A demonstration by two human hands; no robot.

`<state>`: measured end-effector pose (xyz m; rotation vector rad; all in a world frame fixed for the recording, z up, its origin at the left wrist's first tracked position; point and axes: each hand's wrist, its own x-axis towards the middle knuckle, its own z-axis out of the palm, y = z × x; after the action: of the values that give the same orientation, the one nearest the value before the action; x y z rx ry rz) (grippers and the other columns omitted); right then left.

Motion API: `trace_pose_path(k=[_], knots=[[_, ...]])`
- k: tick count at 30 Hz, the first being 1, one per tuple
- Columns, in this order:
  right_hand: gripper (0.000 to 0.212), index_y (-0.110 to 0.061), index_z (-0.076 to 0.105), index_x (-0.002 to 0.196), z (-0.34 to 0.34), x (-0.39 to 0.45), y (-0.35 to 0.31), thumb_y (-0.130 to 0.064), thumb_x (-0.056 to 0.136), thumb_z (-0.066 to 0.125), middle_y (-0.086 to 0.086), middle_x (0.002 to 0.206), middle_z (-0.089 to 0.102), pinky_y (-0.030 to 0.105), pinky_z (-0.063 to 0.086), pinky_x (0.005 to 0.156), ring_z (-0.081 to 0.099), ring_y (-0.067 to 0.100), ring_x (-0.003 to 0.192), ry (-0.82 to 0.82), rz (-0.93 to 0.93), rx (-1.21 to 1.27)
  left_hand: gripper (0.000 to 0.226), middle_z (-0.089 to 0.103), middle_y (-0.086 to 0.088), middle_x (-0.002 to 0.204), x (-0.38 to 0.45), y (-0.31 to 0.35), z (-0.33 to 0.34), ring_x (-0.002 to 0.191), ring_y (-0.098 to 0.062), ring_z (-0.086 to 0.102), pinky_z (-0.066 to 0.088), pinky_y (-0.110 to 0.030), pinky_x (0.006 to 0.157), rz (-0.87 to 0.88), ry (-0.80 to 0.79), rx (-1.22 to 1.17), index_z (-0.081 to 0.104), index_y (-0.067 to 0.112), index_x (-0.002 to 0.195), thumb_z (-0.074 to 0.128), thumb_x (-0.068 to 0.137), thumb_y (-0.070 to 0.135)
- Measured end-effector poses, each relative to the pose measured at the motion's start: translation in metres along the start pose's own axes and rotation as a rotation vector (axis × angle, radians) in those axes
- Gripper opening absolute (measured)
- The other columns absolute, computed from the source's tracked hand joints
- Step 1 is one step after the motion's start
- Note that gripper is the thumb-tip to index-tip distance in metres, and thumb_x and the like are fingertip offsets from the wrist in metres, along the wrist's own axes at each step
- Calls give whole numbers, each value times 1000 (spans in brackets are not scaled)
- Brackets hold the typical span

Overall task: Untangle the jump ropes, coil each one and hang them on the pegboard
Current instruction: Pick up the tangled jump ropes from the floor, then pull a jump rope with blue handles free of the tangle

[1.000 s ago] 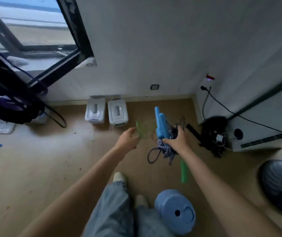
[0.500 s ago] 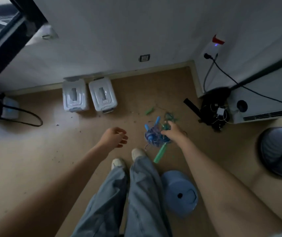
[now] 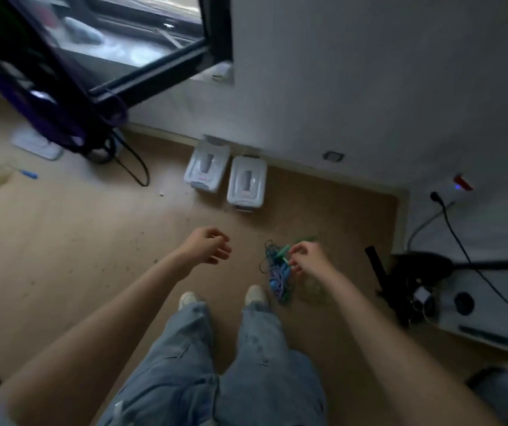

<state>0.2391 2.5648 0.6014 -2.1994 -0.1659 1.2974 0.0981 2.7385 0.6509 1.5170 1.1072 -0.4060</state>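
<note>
— Where are the jump ropes?

— In a tangled pile (image 3: 279, 276) on the tan floor (image 3: 71, 241), just right of the person's right shoe (image 3: 255, 295). Blue and purple cord mostly, with a green handle (image 3: 282, 253) at the far end.

— And the hands?

— The right hand (image 3: 306, 256) reaches down to the far side of the pile, fingertips pinching at the green handle (the picture is blurred, so the exact grip is hard to read). The left hand (image 3: 208, 249) hangs above the floor to the left of the pile, well apart from it, fingers loosely curled and holding nothing.

— Anything else around?

— Two white plastic bins (image 3: 226, 176) side by side against the far wall, a window (image 3: 142, 41) at far left, black cables (image 3: 462, 241) at right, and a small blue handle (image 3: 29, 174) lying far left.
</note>
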Motion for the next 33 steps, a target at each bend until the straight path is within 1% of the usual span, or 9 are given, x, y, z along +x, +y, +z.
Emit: trace_pose_path(k=[3, 5, 8, 11, 14, 19, 21, 28, 33], knots=[[20, -12, 54, 79, 48, -12, -66, 1, 90, 43, 8, 68, 58, 13, 41, 40, 53, 9, 48, -118, -162, -161, 18, 65, -7, 82, -29, -40, -63, 69, -18, 59, 47, -27, 67, 17, 156, 65, 56, 6, 99, 41, 90, 3], [17, -13, 56, 85, 91, -20, -117, -2, 89, 44, 10, 75, 62, 14, 43, 45, 55, 10, 54, -191, -318, -273, 17, 65, -5, 83, -53, -77, -106, 73, -16, 60, 47, -26, 71, 4, 269, 135, 59, 10, 96, 45, 87, 5], [16, -11, 58, 92, 173, -38, -198, -4, 90, 44, 9, 80, 63, 21, 47, 58, 56, 10, 58, -326, -542, -399, 16, 63, -8, 80, -84, -139, -166, 67, -17, 58, 47, -22, 65, -20, 451, -82, 57, 8, 91, 44, 87, -1], [18, -5, 59, 98, 275, -62, -264, 0, 91, 43, 11, 81, 62, 22, 45, 59, 55, 8, 56, -467, -669, -428, 18, 58, -8, 73, -105, -205, -223, 53, -8, 58, 39, -7, 44, -74, 659, -393, 53, 5, 87, 39, 90, -6], [19, -6, 58, 99, 380, -80, -305, 1, 91, 42, 12, 82, 62, 21, 45, 57, 55, 7, 55, -596, -728, -489, 27, 57, -8, 71, -116, -270, -286, 46, -3, 57, 38, -10, 42, -137, 793, -602, 50, 14, 76, 38, 91, -4], [21, -3, 59, 107, 502, -87, -362, -5, 92, 45, 20, 99, 65, 26, 46, 62, 59, 29, 81, -523, -767, -683, 18, 59, -8, 74, -136, -358, -407, 53, -8, 56, 41, -15, 48, -245, 827, -636, 52, 9, 88, 38, 92, -1], [21, -4, 60, 106, 508, -80, -376, -5, 91, 46, 18, 99, 66, 31, 47, 69, 62, 31, 87, -455, -763, -710, 19, 60, -8, 75, -138, -365, -433, 58, -11, 56, 41, -22, 54, -247, 825, -638, 52, 11, 85, 38, 92, 0], [23, -4, 64, 96, 620, -1, -487, -1, 84, 44, 19, 91, 68, 40, 53, 78, 63, 31, 82, -295, -587, -720, 16, 60, -3, 72, -81, -419, -606, 49, -3, 57, 41, -12, 46, -259, 740, -559, 51, 12, 85, 42, 90, 0], [26, -3, 62, 96, 733, 63, -580, 0, 83, 40, 18, 89, 70, 34, 53, 68, 59, 23, 67, -367, -481, -733, 13, 64, -6, 83, -23, -451, -741, 61, -9, 59, 42, -18, 57, -327, 717, -514, 55, 14, 89, 46, 89, 4]])
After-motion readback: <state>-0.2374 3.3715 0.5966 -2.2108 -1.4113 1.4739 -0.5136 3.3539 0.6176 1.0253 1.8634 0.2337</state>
